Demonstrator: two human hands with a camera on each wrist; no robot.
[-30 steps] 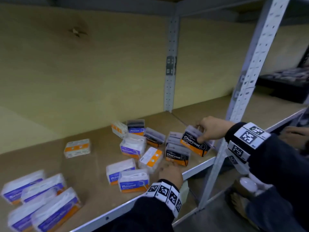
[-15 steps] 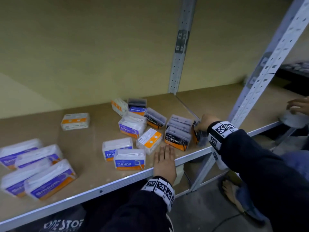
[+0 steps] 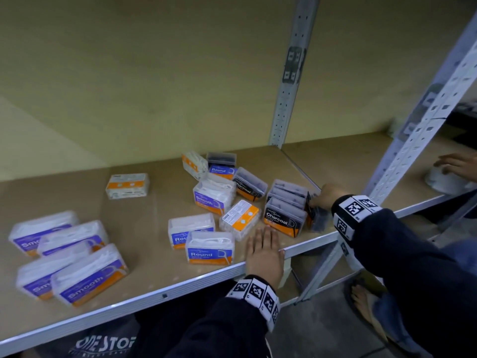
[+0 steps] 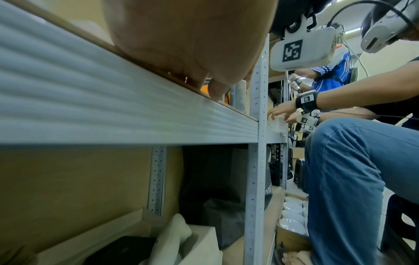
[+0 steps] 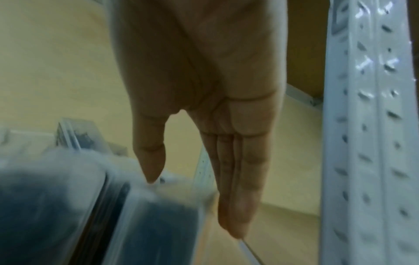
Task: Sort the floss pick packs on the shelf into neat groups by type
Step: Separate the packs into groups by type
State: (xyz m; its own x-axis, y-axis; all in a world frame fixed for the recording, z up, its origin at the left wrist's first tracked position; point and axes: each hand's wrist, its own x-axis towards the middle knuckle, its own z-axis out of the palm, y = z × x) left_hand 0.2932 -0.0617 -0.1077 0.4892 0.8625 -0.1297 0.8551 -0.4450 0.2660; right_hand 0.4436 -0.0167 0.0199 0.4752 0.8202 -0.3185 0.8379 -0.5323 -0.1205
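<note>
Clear floss pick packs lie on the brown shelf (image 3: pixel 144 220). Several Smooth packs (image 3: pixel 64 259) sit grouped at the left. Round packs (image 3: pixel 209 250), a Smooth pack (image 3: pixel 213 196) and a loose Charcoal pack (image 3: pixel 249 183) are jumbled in the middle. A row of Charcoal packs (image 3: pixel 284 220) stands at the right. My right hand (image 3: pixel 324 198) pinches another Charcoal pack (image 3: pixel 317 218) on its edge against that row. In the right wrist view, that hand's (image 5: pixel 192 202) thumb and straight fingers lie on either side of the pack (image 5: pixel 147 224). My left hand (image 3: pixel 264 244) rests flat on the shelf's front edge.
A perforated metal post (image 3: pixel 413 140) rises just right of my right hand, and another stands at the back (image 3: pixel 289 81). Another person's hand (image 3: pixel 456 164) works on the neighbouring shelf. A lone orange-labelled pack (image 3: pixel 127 186) lies apart. Boxes (image 4: pixel 199 251) fill the shelf below.
My right hand has carried the Charcoal pack down from the air to the right end of the Charcoal row. My left hand has flattened on the shelf edge. The head view has tilted down.
</note>
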